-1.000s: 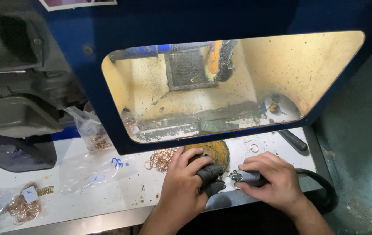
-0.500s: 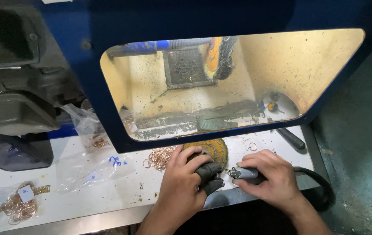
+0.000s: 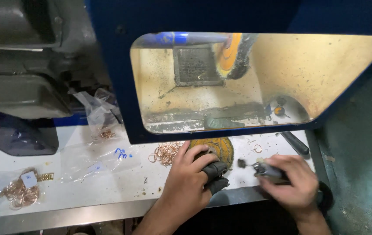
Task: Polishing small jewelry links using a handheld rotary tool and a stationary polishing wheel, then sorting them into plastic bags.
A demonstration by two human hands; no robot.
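A big blue hood (image 3: 112, 82) with a wide window fills the top of the view. Through the window a yellow wheel (image 3: 234, 54) shows at 12 o'clock, on a blue bar.

Below the hood is a white bench (image 3: 107, 182), spotted with dust.

The left hand (image 3: 188, 182) is at 6 o'clock. Its fingers are curled, and two of them wear dark finger covers (image 3: 215, 176). They pinch something small, but it is too hidden to name. The fingertips lie on a flat yellow disc (image 3: 218, 146) just above the hand.

The right hand (image 3: 292, 182) is at 5 o'clock, blurred. It is closed around a gray tool (image 3: 266, 169). The tool is thin and shiny, with a small dark tip (image 3: 241, 163) that points left at the covered fingers. The tip is near them; I cannot tell if it touches.

A black handle (image 3: 295, 143) lies at 4 o'clock, by the bench edge.

A pile of copper rings (image 3: 165, 153) sits just left of the left hand. One single ring (image 3: 258, 149) lies right of the disc.

A clear bag (image 3: 16, 191) at 8 o'clock holds more copper rings and a tag. A second bag (image 3: 101, 117) at 9 o'clock holds a few rings. A flat bag (image 3: 99, 159) between them looks nearly bare.
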